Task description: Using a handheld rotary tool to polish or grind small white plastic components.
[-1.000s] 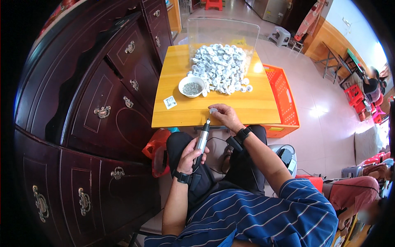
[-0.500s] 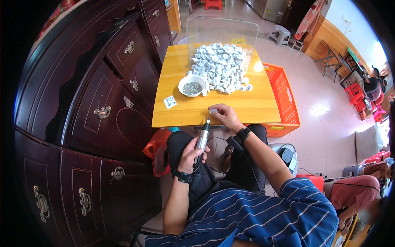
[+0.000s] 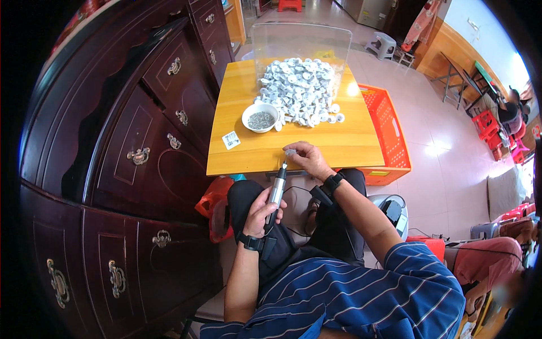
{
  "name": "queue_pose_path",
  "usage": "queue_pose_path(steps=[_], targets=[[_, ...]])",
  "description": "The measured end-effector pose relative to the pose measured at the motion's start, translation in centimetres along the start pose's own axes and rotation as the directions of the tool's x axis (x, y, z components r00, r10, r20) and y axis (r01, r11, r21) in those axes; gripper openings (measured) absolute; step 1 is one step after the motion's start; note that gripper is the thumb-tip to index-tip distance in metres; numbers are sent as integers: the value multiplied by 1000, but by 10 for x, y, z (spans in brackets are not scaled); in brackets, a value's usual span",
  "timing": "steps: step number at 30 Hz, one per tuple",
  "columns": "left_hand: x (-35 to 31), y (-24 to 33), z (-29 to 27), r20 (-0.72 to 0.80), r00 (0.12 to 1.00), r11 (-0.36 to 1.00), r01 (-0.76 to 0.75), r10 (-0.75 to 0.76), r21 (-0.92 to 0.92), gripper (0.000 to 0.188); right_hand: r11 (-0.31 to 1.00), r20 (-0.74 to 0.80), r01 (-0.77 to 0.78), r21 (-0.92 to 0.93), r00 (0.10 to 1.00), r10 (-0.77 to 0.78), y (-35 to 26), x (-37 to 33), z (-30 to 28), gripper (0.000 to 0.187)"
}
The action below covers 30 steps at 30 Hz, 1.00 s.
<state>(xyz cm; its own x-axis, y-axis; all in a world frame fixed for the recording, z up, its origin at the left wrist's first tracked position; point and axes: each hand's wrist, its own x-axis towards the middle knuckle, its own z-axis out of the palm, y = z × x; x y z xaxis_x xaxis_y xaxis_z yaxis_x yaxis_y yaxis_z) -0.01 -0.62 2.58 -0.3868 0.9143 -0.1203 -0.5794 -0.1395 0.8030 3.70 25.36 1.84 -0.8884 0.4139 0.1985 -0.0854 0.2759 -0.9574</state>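
My left hand (image 3: 261,213) is wrapped round the silver-and-black barrel of an electric screwdriver (image 3: 276,191), its tip pointing up and away from me. My right hand (image 3: 309,160) pinches a small whitish plastic part (image 3: 290,152) at the table's near edge, right at the screwdriver's tip. Whether the two touch is too small to tell. Beyond my hands stands a white bowl (image 3: 246,122) of tiny metal screws (image 3: 261,120). Behind it, a large heap of round white plastic parts (image 3: 299,85) spills out of a clear plastic bin (image 3: 302,35).
The yellow wooden table (image 3: 237,161) carries a white printed card (image 3: 231,140) at its left. An orange crate (image 3: 389,127) stands right of it. Dark wooden drawers (image 3: 135,186) line my left, with a red plastic bag (image 3: 213,206) beside my knee. Other people sit at the far right.
The view has shifted slightly, so the table and heap sit a little further left. My hands keep nearly the same pose, still holding the screwdriver and the plastic part.
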Motion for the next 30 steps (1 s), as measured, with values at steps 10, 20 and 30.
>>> queue_pose_path(steps=[10,20,30], targets=[[0,-1,-1,-2,1000,1000,14,-14,-5,61,999,11,-36,-13,999,36,-3,0,-2,25],[0,0,0,2,1000,1000,2,-2,-3,62,998,-19,-1,-60,1000,0,-4,-1,0,22],[-1,1,2,-16,1000,1000,20,-20,8,63,991,10,-21,-130,1000,23,-4,-2,-2,23]])
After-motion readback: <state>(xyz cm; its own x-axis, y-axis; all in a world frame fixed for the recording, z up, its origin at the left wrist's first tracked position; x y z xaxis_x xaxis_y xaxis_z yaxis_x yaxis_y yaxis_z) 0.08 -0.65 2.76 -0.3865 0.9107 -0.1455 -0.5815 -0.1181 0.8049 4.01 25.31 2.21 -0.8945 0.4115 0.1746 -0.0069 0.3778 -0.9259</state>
